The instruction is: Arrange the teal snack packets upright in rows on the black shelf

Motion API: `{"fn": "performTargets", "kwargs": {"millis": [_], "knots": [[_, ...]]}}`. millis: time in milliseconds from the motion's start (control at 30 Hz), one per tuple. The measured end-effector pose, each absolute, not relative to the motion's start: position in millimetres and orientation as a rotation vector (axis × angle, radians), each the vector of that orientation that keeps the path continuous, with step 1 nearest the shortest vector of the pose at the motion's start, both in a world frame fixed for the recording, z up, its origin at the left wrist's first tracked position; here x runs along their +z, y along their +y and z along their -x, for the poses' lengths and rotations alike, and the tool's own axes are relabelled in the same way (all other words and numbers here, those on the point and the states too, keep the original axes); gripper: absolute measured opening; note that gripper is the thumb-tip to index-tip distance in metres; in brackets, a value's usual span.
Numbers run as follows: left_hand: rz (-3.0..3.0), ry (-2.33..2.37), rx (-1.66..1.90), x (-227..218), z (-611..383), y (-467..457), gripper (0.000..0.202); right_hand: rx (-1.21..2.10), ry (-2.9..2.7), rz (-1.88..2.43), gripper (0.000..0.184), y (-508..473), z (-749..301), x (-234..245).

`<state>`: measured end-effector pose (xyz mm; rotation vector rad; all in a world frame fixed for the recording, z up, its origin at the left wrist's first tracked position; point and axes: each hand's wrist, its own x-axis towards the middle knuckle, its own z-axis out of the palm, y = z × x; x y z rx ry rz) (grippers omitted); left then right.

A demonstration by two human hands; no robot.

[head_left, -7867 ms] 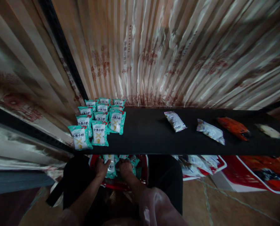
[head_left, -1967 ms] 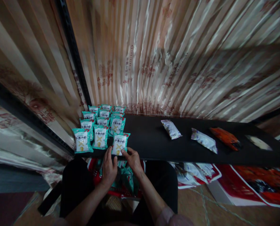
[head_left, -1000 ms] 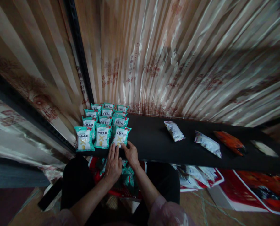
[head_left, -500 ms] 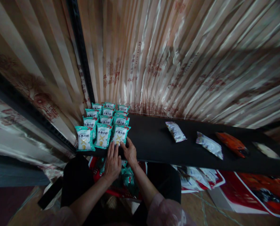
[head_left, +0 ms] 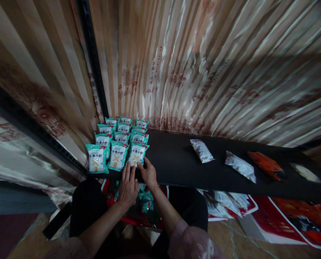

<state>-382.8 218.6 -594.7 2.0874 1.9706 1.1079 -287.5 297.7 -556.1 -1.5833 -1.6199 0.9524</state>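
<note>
Several teal-and-white snack bags (head_left: 118,155) stand in rows at the left end of a black shelf (head_left: 173,158). At the lower edge of the front right snack bag (head_left: 136,154), my left hand (head_left: 128,189) rests its outstretched fingertips. My right hand (head_left: 148,175) holds the same bag's lower right corner, thumb on the front and fingers bent along the side. The bag leans back against the row behind it; its bottom edge is partly hidden by my fingers.
Farther right on the shelf lie two white bags (head_left: 202,151), an orange bag (head_left: 265,164) and a pale packet (head_left: 306,172). Below are a red basket (head_left: 133,220) of teal bags and other containers of bags. A dark upright post (head_left: 92,54) and printed sheeting (head_left: 160,72) stand behind.
The front right snack bag and the fingers on it have shifted very slightly left. Both hands keep their places at its lower edge.
</note>
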Motion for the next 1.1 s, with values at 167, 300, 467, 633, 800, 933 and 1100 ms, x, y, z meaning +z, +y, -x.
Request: {"fn": "performTargets", "kwargs": {"millis": [167, 300, 467, 633, 800, 933, 1100], "knots": [[-2.098, 1.967, 1.098, -591, 384, 218, 0.053, 0.957, -1.633, 1.579, 0.043, 299, 287, -556], [-2.095, 1.988, 1.088, -590, 384, 218, 0.052, 0.954, -1.649, 1.561, 0.042, 301, 287, -558], [-2.098, 2.037, 1.143, -592, 387, 209, 0.047, 0.936, -1.593, 1.545, 0.050, 302, 287, -563], [-2.146, 2.120, 1.152, -597, 403, 198, 0.043, 0.947, -1.531, 1.497, 0.058, 301, 288, -571], [-2.166, 2.178, 1.094, -601, 419, 205, 0.047, 0.971, -1.521, 1.493, 0.058, 303, 292, -578], [-2.100, 2.227, 1.091, -602, 420, 213, 0.048, 0.987, -1.516, 1.492, 0.058, 304, 297, -578], [-2.038, 2.254, 1.090, -600, 416, 218, 0.045, 0.996, -1.538, 1.537, 0.056, 305, 298, -572]]}}
